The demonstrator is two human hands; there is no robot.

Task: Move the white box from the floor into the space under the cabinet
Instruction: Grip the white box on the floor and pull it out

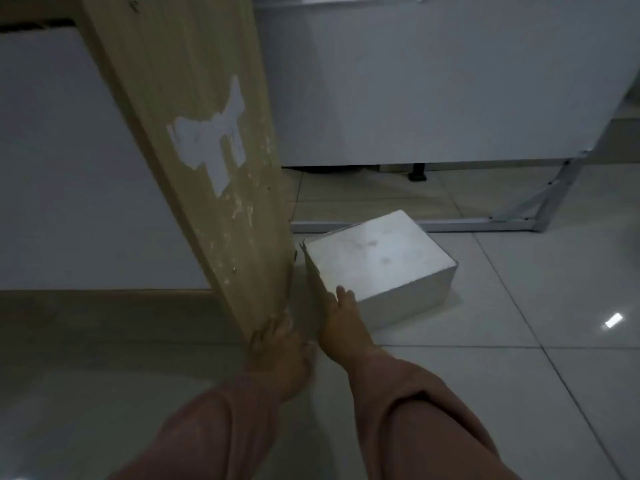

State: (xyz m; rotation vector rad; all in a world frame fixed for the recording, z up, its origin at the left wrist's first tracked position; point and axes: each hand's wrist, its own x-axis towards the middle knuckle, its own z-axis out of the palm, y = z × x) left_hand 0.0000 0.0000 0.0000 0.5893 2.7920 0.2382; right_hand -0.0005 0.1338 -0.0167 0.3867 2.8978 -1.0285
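Note:
The white box (377,258) sits on the tiled floor, just right of the cabinet's wooden side panel (194,133). My right hand (341,327) is on the box's near left corner, with the fingertips hooked over its top edge and the palm along its left side. My left hand (280,351) lies flat against the lower end of the wooden panel, fingers spread, holding nothing. The cabinet's white front (69,168) fills the left, with a dark strip (104,313) below it at floor level. Both arms wear pink sleeves.
A large white appliance (433,91) stands behind the box on a metal frame (519,221), with a black foot (417,174) underneath. A gap of floor lies below it. Glossy tiles (519,341) spread to the right and front.

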